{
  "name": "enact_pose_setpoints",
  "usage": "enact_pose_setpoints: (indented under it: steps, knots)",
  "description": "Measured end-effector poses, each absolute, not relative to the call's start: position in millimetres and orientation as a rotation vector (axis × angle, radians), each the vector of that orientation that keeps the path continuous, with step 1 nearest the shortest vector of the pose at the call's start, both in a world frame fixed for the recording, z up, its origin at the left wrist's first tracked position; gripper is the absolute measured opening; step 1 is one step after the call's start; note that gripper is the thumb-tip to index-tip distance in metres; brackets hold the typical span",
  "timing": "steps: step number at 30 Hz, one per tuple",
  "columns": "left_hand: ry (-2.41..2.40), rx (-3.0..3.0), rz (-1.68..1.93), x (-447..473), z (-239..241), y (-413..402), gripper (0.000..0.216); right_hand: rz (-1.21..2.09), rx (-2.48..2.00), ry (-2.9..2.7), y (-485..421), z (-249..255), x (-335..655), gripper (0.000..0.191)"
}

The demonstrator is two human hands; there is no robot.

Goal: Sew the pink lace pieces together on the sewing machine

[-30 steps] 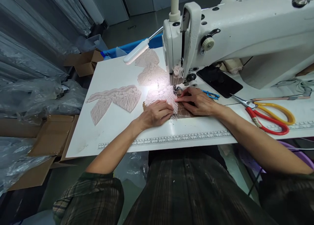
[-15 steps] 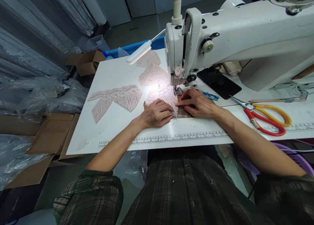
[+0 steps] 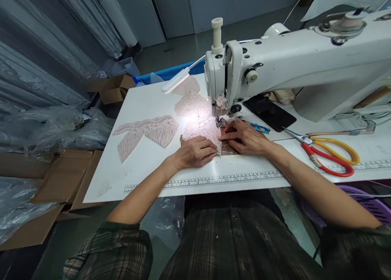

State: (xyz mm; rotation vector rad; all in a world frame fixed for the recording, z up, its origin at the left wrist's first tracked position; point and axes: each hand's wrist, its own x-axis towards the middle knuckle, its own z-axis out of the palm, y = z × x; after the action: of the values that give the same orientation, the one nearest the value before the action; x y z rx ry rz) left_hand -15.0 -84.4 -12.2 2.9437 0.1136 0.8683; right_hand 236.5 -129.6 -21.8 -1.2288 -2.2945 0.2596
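A pale pink lace piece (image 3: pixel 200 127) lies under the needle area of the white sewing machine (image 3: pixel 227 78), partly over a brown sheet (image 3: pixel 228 148). My left hand (image 3: pixel 196 153) rests flat on the near part of the lace, fingers stretched and side by side. Just right of the presser foot (image 3: pixel 218 121), my right hand (image 3: pixel 244 138) has its fingertips closed at the lace's right edge, above the brown sheet. Its fingertip contact is small and partly hidden. More lace (image 3: pixel 191 102) extends behind, up to the machine's left side.
Another lace piece (image 3: pixel 146 133) lies left on the white table (image 3: pixel 104 174). A lamp (image 3: pixel 175 80) lights the needle area. Right are blue thread snips (image 3: pixel 259 127), a black phone (image 3: pixel 270 112) and red-and-yellow-handled scissors (image 3: pixel 328 151). Cardboard boxes (image 3: pixel 65 174) stand left, a purple basket (image 3: pixel 363 202) below right.
The view has tilted upward, so the table and machine sit lower in the picture. Both hands keep nearly the same places on the lace.
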Motion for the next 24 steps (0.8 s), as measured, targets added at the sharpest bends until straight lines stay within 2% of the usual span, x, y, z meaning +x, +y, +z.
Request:
enact_pose_setpoints:
  steps: [24]
  knots:
    - [0.159, 2.86, 0.874, -13.4, -11.6, -83.8, 0.012, 0.246, -1.244, -2.32, -132.8, -17.3, 233.2, 0.036]
